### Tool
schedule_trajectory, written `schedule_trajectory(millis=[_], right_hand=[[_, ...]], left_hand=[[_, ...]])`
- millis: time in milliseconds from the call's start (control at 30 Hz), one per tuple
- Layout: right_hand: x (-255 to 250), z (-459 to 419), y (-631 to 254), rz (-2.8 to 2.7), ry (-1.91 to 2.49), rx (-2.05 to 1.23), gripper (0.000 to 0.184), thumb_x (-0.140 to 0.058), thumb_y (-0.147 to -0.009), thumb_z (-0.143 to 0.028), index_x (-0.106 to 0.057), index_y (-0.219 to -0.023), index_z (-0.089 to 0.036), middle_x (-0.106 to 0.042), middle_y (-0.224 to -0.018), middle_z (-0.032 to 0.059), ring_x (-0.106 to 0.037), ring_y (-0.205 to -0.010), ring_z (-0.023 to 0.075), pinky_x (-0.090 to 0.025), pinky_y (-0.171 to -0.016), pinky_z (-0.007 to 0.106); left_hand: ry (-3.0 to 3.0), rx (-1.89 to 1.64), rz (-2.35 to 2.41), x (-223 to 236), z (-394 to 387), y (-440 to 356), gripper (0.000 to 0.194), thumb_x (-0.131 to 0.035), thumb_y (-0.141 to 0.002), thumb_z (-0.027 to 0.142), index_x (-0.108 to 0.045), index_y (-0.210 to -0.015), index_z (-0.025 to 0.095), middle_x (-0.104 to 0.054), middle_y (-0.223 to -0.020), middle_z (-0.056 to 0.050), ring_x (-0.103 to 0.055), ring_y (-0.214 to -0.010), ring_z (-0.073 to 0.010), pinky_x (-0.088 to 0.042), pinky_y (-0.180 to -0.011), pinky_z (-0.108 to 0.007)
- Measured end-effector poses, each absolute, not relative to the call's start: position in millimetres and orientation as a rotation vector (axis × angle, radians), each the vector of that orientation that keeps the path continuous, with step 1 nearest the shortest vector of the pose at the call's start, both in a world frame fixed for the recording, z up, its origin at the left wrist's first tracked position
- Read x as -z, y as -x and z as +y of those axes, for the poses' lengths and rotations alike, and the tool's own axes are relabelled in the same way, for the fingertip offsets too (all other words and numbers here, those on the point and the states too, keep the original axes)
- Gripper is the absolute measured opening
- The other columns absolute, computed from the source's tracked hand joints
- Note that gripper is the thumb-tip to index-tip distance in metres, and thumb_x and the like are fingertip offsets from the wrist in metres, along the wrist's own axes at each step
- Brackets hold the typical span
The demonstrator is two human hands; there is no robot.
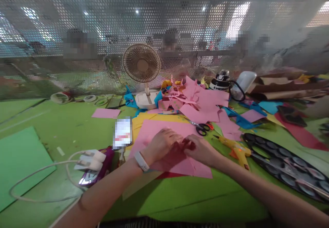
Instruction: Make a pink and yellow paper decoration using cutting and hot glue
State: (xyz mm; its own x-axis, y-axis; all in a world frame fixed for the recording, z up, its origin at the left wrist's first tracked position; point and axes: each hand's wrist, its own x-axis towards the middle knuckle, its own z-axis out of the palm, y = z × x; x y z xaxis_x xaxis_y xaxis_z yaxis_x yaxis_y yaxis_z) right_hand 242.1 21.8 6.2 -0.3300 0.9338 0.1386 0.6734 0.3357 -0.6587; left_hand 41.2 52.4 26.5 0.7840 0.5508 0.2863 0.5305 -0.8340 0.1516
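Note:
Pink paper (146, 135) lies under both my hands, on top of yellow sheets (136, 122), with a red edge (168, 175) showing at the near side. My left hand (163, 145), a white band at its wrist, is closed on the pink paper with its fingers bent downward. Close beside it, my right hand (202, 150) has curled fingers pinching the paper. The fingertips of the two hands nearly meet, and the exact spot they grip is partly hidden. Black-handled scissors (202, 129) lie just beyond my right hand. A yellow glue gun (235, 148) rests to its right.
A phone (122, 133) and white charging plugs (91, 160) with a looping cable are on the left. A fan (142, 65) stands behind, beside heaped pink scraps (197, 99). A black paint palette (285, 166) sits right; green card (23, 163) lies far left. People show beyond the perforated screen.

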Motion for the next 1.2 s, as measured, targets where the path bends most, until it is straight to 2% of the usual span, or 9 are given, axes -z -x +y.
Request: schedule_trajectory(millis=[100,233,500,800,1033,1200], right_hand=[[-0.7,21.9,-239.9,-2.094,1.421,-0.721,0.026,-0.054,-0.067,-0.012,-0.063,-0.091,-0.017,-0.063,-0.083,0.004,-0.056,-0.068,0.0151,-0.041,-0.061,0.025],[-1.0,24.5,-240.3,-2.077,1.433,-0.78,0.022,-0.052,-0.069,-0.013,-0.064,-0.087,-0.017,-0.064,-0.078,0.0029,-0.055,-0.064,0.0131,-0.04,-0.057,0.023],[-6.2,27.6,-242.9,-2.039,1.463,-0.811,0.022,-0.052,-0.068,-0.011,-0.064,-0.086,-0.017,-0.061,-0.068,-0.0002,-0.054,-0.058,0.0115,-0.039,-0.054,0.021],[-5.1,21.9,-246.5,-2.113,1.413,-0.722,0.031,-0.05,-0.066,-0.008,-0.065,-0.091,-0.02,-0.063,-0.078,0.0011,-0.056,-0.067,0.0133,-0.042,-0.062,0.023],[-8.3,26.1,-241.5,-2.138,1.425,-0.646,0.021,-0.055,-0.071,-0.017,-0.063,-0.09,-0.019,-0.06,-0.081,0.0024,-0.056,-0.066,0.0137,-0.043,-0.064,0.025],[-9.9,38.9,-236.1,-2.2,1.342,-0.66,0.016,-0.053,-0.073,-0.015,-0.063,-0.085,-0.018,-0.059,-0.08,0.0026,-0.056,-0.068,0.0132,-0.042,-0.066,0.025]], left_hand=[[-2.882,-0.513,0.985,-28.2,47.5,-32.5,0.019,-0.045,-0.092,0.02,-0.058,-0.104,0.017,-0.064,-0.103,-0.007,-0.054,-0.097,-0.0204,-0.04,-0.089,-0.036],[-2.872,-0.439,0.924,-27.8,40.9,-22.3,0.02,-0.048,-0.091,0.026,-0.06,-0.105,0.019,-0.064,-0.1,-0.006,-0.056,-0.093,-0.0196,-0.043,-0.084,-0.036],[-2.917,-0.417,0.882,-16.3,42.8,-24.3,0.022,-0.048,-0.091,0.019,-0.057,-0.111,0.019,-0.064,-0.108,-0.005,-0.058,-0.098,-0.0197,-0.045,-0.085,-0.037],[-3.128,-0.404,0.766,-8.8,41.4,-21.4,0.023,-0.046,-0.091,0.012,-0.055,-0.112,0.014,-0.064,-0.105,-0.009,-0.058,-0.096,-0.021,-0.044,-0.086,-0.037],[-2.946,-0.436,0.857,-7.6,39.0,-24.6,0.02,-0.048,-0.089,0.013,-0.059,-0.107,0.015,-0.065,-0.102,-0.006,-0.058,-0.093,-0.0199,-0.044,-0.087,-0.037],[-2.731,-0.535,0.98,-2.6,38.3,-26.4,0.022,-0.049,-0.088,0.012,-0.061,-0.105,0.016,-0.065,-0.1,-0.007,-0.058,-0.095,-0.0202,-0.045,-0.086,-0.039]])
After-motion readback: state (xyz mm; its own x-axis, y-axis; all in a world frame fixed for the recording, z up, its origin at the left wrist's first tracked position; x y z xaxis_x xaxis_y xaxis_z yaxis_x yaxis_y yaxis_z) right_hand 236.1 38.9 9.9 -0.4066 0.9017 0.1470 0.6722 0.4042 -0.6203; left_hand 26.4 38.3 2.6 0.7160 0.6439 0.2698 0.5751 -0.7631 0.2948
